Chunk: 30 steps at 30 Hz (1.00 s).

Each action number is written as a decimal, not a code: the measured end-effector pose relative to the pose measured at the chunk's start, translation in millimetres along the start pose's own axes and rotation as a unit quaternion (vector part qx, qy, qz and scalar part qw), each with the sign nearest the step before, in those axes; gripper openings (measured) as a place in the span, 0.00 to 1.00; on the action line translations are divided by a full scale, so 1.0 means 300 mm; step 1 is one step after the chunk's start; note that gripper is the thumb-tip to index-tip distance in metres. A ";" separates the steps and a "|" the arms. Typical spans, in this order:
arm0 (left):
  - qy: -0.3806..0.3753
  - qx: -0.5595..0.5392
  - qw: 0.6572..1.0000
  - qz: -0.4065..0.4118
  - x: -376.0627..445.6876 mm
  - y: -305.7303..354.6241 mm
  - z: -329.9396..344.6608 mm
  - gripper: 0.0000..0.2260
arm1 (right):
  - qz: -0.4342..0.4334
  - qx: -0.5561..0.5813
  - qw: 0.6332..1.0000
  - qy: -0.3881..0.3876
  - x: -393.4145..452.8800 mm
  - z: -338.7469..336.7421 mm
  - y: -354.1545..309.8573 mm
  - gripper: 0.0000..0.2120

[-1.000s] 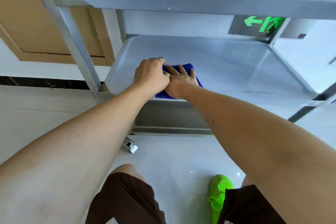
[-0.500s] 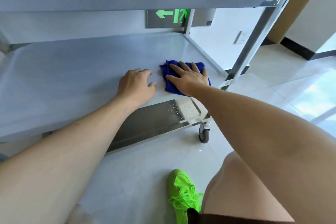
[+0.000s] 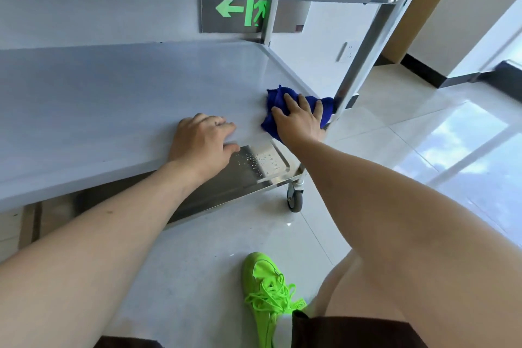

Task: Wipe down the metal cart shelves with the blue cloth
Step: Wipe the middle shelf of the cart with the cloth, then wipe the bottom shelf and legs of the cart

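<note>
Head camera view, looking down at a metal cart [image 3: 364, 45] with three shelves. The middle shelf [image 3: 113, 99] fills most of the frame, a pale, flat metal surface. The right hand [image 3: 299, 118] lies palm down with fingers spread flat on a blue cloth [image 3: 275, 96], pressing it onto the shelf rather than gripping it. The cloth sits at the shelf's near right corner, just beside the cart's upright post. The left hand [image 3: 202, 140] rests palm down on the front edge of the same shelf, fingers loosely open and holding nothing, well to the left of the cloth. Below, the bottom shelf [image 3: 254, 167] shows shiny metal with small specks on it, and a grey wheel [image 3: 294, 200] stands on the pale tiled floor [image 3: 203, 263]. A bright green shoe [image 3: 268, 291] is on the floor near the bottom of the frame. A green exit sign [image 3: 240, 13] glows on the wall behind the cart.
</note>
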<state>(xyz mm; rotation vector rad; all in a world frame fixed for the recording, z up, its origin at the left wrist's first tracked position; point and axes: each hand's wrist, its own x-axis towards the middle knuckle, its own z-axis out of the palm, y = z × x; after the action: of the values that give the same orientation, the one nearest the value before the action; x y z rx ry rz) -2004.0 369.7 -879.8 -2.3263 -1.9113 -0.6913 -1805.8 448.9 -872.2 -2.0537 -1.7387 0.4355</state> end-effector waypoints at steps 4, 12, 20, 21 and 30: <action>0.004 0.020 1.000 -0.008 0.001 0.015 0.014 0.14 | -0.017 0.091 0.995 0.047 -0.079 0.034 0.014 0.26; 0.059 0.020 0.996 0.070 -0.150 0.021 -0.015 0.16 | -0.026 0.199 0.969 0.145 -0.323 0.149 0.002 0.20; 0.032 0.024 0.999 0.016 -0.477 -0.179 0.012 0.12 | -0.052 0.157 0.986 -0.010 -0.589 0.487 -0.023 0.17; 0.011 0.028 0.999 -0.024 -0.513 -0.214 0.018 0.13 | -0.069 0.151 0.986 -0.030 -0.612 0.523 -0.043 0.16; -0.006 0.035 0.961 -0.273 -0.790 -0.481 0.039 0.15 | -0.232 0.088 0.960 -0.132 -0.725 0.762 -0.248 0.16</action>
<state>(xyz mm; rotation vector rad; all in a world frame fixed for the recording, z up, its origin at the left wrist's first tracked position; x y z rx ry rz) -2168.4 189.3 -1011.9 -1.7585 -2.5610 -0.6199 -2018.5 269.8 -1038.9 -1.4510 -2.1720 0.7047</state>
